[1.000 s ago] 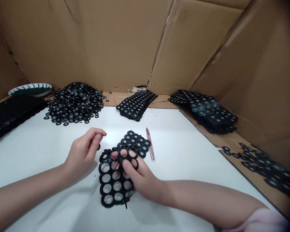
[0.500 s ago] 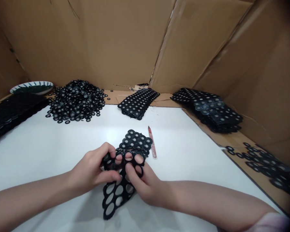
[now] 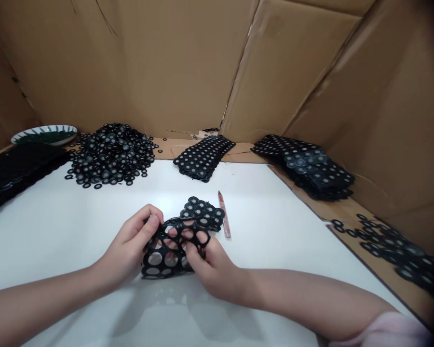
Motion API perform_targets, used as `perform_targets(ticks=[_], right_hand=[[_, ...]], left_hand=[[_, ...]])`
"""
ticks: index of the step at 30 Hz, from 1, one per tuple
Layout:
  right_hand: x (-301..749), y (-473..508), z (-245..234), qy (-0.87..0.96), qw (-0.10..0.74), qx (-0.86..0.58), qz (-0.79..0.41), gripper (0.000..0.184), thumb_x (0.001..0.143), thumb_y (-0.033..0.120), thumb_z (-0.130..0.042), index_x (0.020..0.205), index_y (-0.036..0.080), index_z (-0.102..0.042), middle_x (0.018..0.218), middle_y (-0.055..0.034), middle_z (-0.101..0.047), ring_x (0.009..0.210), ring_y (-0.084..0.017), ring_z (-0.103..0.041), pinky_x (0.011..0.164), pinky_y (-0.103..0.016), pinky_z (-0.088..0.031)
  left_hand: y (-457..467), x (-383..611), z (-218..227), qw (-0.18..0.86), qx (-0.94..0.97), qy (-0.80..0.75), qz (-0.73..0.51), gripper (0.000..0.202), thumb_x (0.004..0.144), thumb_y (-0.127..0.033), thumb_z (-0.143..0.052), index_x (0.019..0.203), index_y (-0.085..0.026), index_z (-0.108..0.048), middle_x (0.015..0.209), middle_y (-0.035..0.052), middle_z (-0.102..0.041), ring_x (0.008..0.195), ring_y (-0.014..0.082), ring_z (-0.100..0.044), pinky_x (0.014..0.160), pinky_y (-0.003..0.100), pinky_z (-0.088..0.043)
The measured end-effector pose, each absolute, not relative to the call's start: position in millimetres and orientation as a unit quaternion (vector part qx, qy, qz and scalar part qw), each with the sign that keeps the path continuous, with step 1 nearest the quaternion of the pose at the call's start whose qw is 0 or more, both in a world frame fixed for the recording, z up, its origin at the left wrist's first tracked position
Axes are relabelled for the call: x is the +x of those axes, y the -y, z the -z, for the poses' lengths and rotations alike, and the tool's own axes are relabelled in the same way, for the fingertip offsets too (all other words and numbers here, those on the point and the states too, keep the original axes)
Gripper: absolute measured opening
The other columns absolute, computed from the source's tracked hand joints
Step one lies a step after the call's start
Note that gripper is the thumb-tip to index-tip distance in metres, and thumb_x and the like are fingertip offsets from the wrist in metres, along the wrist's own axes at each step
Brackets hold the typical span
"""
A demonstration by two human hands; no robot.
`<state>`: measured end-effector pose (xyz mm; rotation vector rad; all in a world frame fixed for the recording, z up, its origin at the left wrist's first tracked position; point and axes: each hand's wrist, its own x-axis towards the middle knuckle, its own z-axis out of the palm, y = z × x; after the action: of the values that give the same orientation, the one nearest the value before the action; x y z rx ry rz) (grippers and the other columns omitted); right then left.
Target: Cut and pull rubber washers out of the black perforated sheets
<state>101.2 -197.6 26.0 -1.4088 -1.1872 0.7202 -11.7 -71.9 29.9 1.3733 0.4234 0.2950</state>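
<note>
Both hands hold one black sheet (image 3: 166,253) punched full of round holes, lifted a little off the white table (image 3: 75,226). My left hand (image 3: 132,246) pinches its upper left edge between thumb and fingers. My right hand (image 3: 208,265) grips the right side, with fingertips poking up through the holes. Just behind the sheet lies a small stack of black sheets with rings still in them (image 3: 204,214). A thin red stick (image 3: 224,221) rests on the table beside that stack.
A heap of loose black rings (image 3: 110,154) lies at the back left, near a green-patterned plate (image 3: 45,134). Black sheets are stacked at the far left (image 3: 14,168), back middle (image 3: 204,156) and back right (image 3: 309,166). More rings (image 3: 394,246) lie on cardboard at right. Cardboard walls (image 3: 166,62) surround the table.
My left hand came in from the left and took hold of the sheet's upper edge. The sheet, flat under my right hand before, now rises off the table between both hands.
</note>
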Motion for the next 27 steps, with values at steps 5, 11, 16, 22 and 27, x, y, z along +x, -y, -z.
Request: perform_targets(ticks=[5,11,16,22,27], right_hand=[[102.2,198.1,-24.4,0.499,0.553,-0.591,-0.31,0.025,0.085,0.015,-0.035,0.104,0.019,-0.05,0.098,-0.0066,-0.059,0.096,-0.016,-0.056,0.091,-0.035,-0.045],[103.0,201.3,-22.4,0.496,0.552,-0.585,-0.327,0.025,0.085,0.012,-0.032,0.101,0.017,-0.05,0.097,-0.0066,-0.058,0.09,-0.015,-0.057,0.084,-0.033,-0.047],[105.0,200.2,-20.6,0.51,0.537,-0.579,-0.341,0.018,0.086,0.014,-0.034,0.097,0.017,-0.049,0.098,-0.0063,-0.057,0.093,-0.015,-0.055,0.086,-0.031,-0.046],[104.6,199.9,-24.9,0.545,0.514,-0.547,-0.373,0.024,0.08,0.007,-0.038,0.101,0.016,-0.046,0.102,-0.007,-0.056,0.097,-0.016,-0.053,0.089,-0.032,-0.043],[101.0,202.2,-23.7,0.54,0.512,-0.541,-0.392,0.024,0.077,0.009,-0.04,0.099,0.016,-0.048,0.092,-0.0053,-0.056,0.088,-0.015,-0.052,0.085,-0.032,-0.043]], left_hand=[[67.6,-6.2,-33.7,0.726,0.622,-0.225,-0.188,0.024,0.083,-0.043,-0.045,0.077,-0.02,-0.043,0.061,-0.0043,-0.039,0.053,0.0074,-0.04,0.046,0.018,-0.034],[35.7,-2.3,-40.2,0.578,0.664,-0.289,-0.376,0.023,0.086,-0.038,-0.039,0.072,-0.02,-0.041,0.057,-0.0048,-0.032,0.047,0.007,-0.029,0.043,0.02,-0.023],[41.6,-8.3,-39.9,0.353,0.847,-0.233,-0.324,0.017,0.087,-0.033,-0.038,0.084,-0.021,-0.05,0.056,-0.0045,-0.042,0.05,0.0091,-0.039,0.051,0.021,-0.032],[54.0,-12.3,-30.6,0.291,0.925,-0.15,-0.19,0.022,0.089,-0.029,-0.029,0.081,-0.021,-0.048,0.061,-0.0035,-0.054,0.051,0.0096,-0.049,0.052,0.02,-0.036],[53.0,-15.2,-23.2,0.291,0.946,-0.056,-0.131,0.023,0.082,-0.043,-0.044,0.085,-0.02,-0.047,0.065,-0.0032,-0.057,0.054,0.0108,-0.05,0.052,0.021,-0.037]])
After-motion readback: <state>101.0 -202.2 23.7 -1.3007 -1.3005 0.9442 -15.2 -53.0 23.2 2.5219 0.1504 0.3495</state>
